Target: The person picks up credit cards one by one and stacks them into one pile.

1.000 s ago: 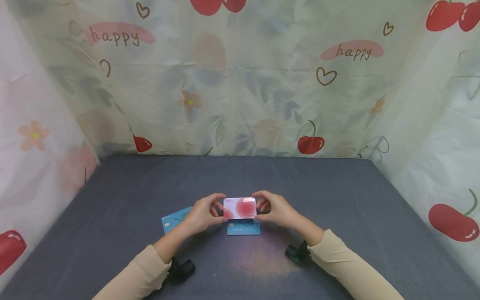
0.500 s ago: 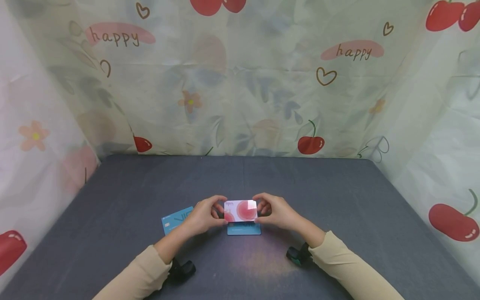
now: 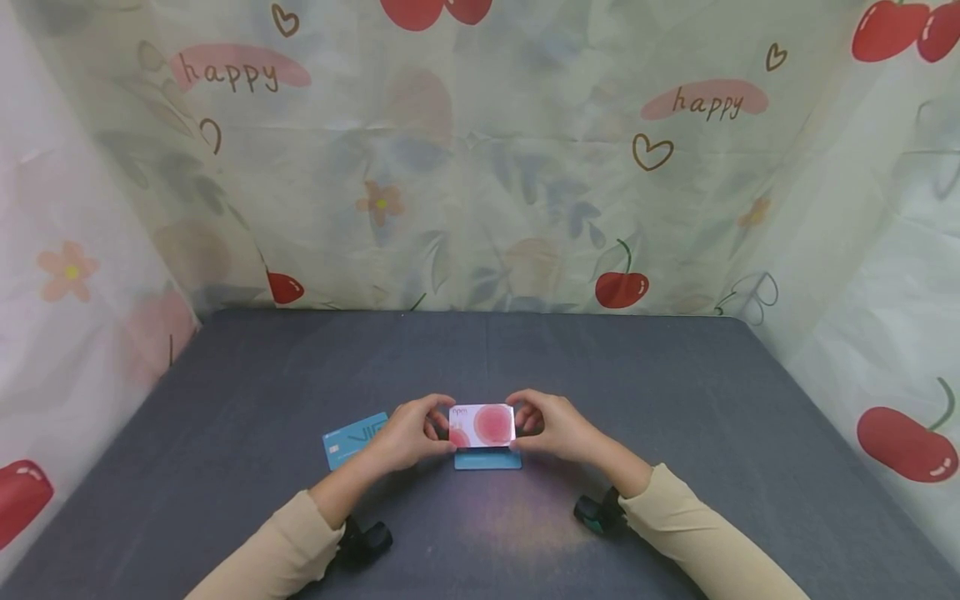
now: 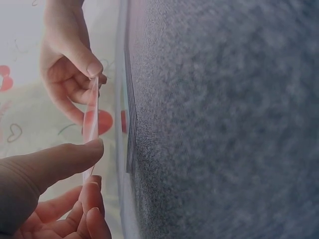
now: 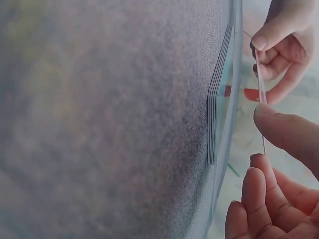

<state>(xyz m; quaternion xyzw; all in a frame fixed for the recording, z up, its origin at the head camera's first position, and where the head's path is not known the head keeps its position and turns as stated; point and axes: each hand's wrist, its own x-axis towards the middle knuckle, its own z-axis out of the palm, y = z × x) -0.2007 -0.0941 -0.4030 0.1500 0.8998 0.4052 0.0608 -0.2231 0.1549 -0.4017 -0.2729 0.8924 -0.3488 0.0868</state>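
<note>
Both hands hold one pink-and-white card (image 3: 482, 426) by its short sides. My left hand (image 3: 411, 431) pinches its left end between thumb and fingers. At the right end, the thumb and fingers of my right hand (image 3: 553, 425) pinch it likewise. Below the card, on the table, lies a stack of blue cards (image 3: 487, 461); the held card overlaps most of it in the head view. Both wrist views show the card edge-on with a gap between it and the card stack (image 4: 130, 114), whose several layers appear as thin lines.
Another blue card (image 3: 351, 439) with large lettering lies tilted to the left, partly behind the left hand. The dark grey tabletop (image 3: 480, 350) ends at a printed curtain (image 3: 480, 167) at the back. A black wrist camera (image 3: 366, 542) sits under the left wrist.
The pink-and-white card has come slightly nearer the person, both hands moving with it. It covers more of the blue stack in the head view.
</note>
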